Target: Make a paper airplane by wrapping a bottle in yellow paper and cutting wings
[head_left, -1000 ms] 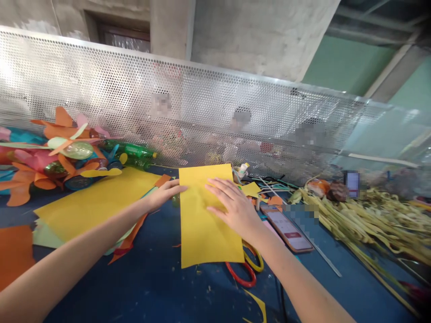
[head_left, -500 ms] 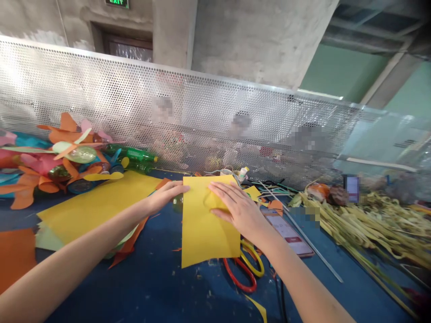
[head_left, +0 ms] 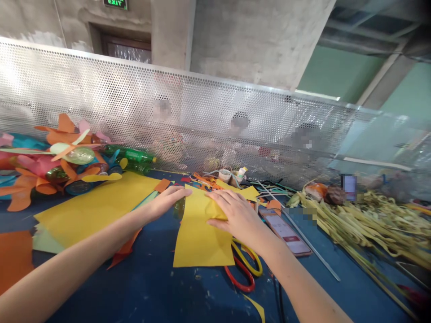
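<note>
A yellow paper sheet (head_left: 204, 246) lies between my hands in the middle of the table. My left hand (head_left: 168, 199) has its fingertips on the sheet's far left corner; its thumb is hidden. My right hand (head_left: 235, 213) curves over the right side, fingers on top and thumb apart, and the paper bulges beneath them. Beside the left fingertips, part of a clear greenish object (head_left: 179, 207) shows, mostly hidden by the sheet. Scissors with a red handle loop (head_left: 240, 280) and a yellow one lie at the sheet's near right corner, blades covered.
Left of me lie larger yellow sheets (head_left: 90, 211), orange paper (head_left: 15, 255) and paper-petalled bottles (head_left: 67, 152). A phone (head_left: 286, 233) and a thin rod (head_left: 314, 246) lie to the right, before dry plant strips (head_left: 363, 224). A perforated metal screen (head_left: 202, 107) stands behind.
The sheet's far edge has come down, uncovering orange and yellow scraps behind it. Its near edge has swung left, showing more of the scissors. Both hands stay at the sheet.
</note>
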A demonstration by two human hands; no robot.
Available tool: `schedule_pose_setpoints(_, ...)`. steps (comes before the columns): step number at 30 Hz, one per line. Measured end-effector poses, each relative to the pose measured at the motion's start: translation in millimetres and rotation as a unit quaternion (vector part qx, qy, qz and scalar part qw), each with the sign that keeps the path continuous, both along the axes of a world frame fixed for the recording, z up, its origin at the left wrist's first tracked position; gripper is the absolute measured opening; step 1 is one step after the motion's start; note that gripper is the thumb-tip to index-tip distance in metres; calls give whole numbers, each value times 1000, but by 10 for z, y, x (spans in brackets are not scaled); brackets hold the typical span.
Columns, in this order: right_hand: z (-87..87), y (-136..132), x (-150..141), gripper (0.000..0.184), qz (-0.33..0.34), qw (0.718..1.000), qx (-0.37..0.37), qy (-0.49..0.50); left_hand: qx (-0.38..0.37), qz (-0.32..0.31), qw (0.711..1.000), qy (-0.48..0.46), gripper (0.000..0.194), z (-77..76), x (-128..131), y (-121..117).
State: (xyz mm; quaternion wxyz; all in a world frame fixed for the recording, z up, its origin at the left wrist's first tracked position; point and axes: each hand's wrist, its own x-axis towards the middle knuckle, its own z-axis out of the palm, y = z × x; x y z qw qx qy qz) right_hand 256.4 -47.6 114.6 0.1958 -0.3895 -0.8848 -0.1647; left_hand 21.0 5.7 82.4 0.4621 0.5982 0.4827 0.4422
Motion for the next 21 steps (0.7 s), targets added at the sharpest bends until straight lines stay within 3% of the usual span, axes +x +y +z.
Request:
schedule_pose_setpoints(4, 6, -27, -7, 64, -2, 1000, -11, 16, -17, -19, 999, -39, 32, 59, 62, -67)
schedule_pose_setpoints(11, 19, -96, -60, 92, -16, 1000, -8, 16, -68, -33, 992, -104, 37, 299, 95, -250)
schedule_pose_setpoints(21, 60, -120, -123, 72, -31, 999, -14, 3, -92, -53, 990, -91, 38, 370, 96, -284)
